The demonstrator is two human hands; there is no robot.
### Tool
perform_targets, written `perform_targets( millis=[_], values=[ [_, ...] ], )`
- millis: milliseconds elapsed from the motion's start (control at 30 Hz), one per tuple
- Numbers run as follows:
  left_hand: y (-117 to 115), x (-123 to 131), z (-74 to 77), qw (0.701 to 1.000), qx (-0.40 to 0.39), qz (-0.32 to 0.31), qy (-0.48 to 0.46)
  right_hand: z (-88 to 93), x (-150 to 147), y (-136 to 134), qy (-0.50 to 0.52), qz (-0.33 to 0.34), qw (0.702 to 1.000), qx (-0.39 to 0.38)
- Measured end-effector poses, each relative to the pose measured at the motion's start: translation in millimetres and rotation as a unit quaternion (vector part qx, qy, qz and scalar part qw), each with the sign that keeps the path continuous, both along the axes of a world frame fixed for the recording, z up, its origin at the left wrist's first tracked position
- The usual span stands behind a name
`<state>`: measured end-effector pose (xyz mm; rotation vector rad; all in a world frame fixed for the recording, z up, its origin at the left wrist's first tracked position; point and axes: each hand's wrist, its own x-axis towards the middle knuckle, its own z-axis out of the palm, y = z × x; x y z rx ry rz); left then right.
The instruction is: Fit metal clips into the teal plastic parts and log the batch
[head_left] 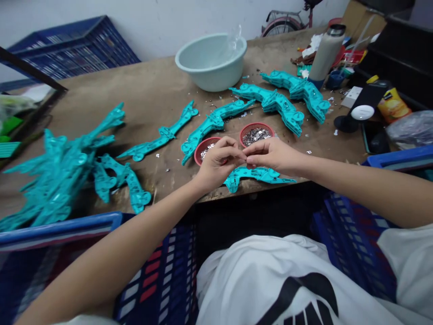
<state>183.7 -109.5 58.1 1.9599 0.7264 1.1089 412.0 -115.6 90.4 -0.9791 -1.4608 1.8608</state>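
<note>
Above the table's front edge, my left hand [221,162] and my right hand [275,155] meet fingertip to fingertip. Both are closed in a pinch; whatever lies between the fingers is too small to make out. Just beneath them a turquoise plastic part [257,174] lies on the table. Behind the left hand, partly covered by it, is a red basket [199,151] of small metal pieces. A second red basket [241,135], also holding small metal clips [257,134], stands behind the right hand.
More turquoise parts [213,122] lie in stacks across the table, with a large heap [64,171] at left. A pale basin [211,67] stands at the back. A bottle [326,54] and a black stand [367,99] are at right. Blue crates [155,275] flank my lap.
</note>
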Motion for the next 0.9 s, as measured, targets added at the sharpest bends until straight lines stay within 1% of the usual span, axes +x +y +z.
perform_targets(
  millis=[67, 133, 200, 233, 267, 300, 367, 400, 433, 467, 500, 567, 633, 767, 900],
  values=[
    [-5, 3, -0.7, 1.000, -0.002, 0.021, 0.012, 0.1, 3, 3, -0.015, 0.004, 1.000, 0.018],
    [-12, 4, -4.0, 0.997, -0.028, 0.057, 0.033, -1.3, 7, 9, -0.051, 0.012, 0.998, 0.048],
    [-19, 1, -10.4, 0.991, -0.040, 0.074, 0.103, -4.9, 12, 16, -0.108, 0.022, 0.989, 0.103],
    [-24, -1, -14.8, 0.984, -0.032, 0.060, 0.163, -7.6, 16, 19, -0.145, 0.032, 0.979, 0.139],
    [-28, -2, -20.0, 0.971, -0.015, 0.029, 0.236, -11.2, 19, 23, -0.183, 0.044, 0.966, 0.176],
    [-32, -3, -25.6, 0.950, 0.002, -0.010, 0.311, -15.7, 22, 27, -0.220, 0.058, 0.951, 0.211],
    [-39, -4, -36.7, 0.895, 0.032, -0.090, 0.437, -26.9, 28, 32, -0.279, 0.094, 0.918, 0.265],
    [-42, -4, -41.4, 0.870, 0.045, -0.123, 0.476, -33.5, 31, 34, -0.296, 0.116, 0.904, 0.284],
    [-44, -3, -45.2, 0.851, 0.056, -0.148, 0.500, -40.2, 33, 36, -0.304, 0.138, 0.893, 0.302],
    [-45, -2, -47.9, 0.841, 0.066, -0.166, 0.511, -46.9, 34, 37, -0.306, 0.161, 0.883, 0.316],
    [-45, -2, -49.7, 0.837, 0.074, -0.179, 0.512, -53.0, 35, 37, -0.303, 0.180, 0.876, 0.328],
    [-43, -1, -52.2, 0.839, 0.080, -0.190, 0.504, -62.5, 35, 35, -0.295, 0.210, 0.869, 0.337],
    [-41, -2, -54.6, 0.845, 0.082, -0.187, 0.495, -67.3, 35, 32, -0.297, 0.229, 0.866, 0.331],
    [-44, -3, -60.1, 0.853, 0.105, -0.172, 0.482, -66.5, 35, 27, -0.312, 0.242, 0.858, 0.328],
    [-48, -3, -61.1, 0.846, 0.120, -0.167, 0.492, -63.2, 36, 25, -0.315, 0.237, 0.864, 0.314]
  ],
)
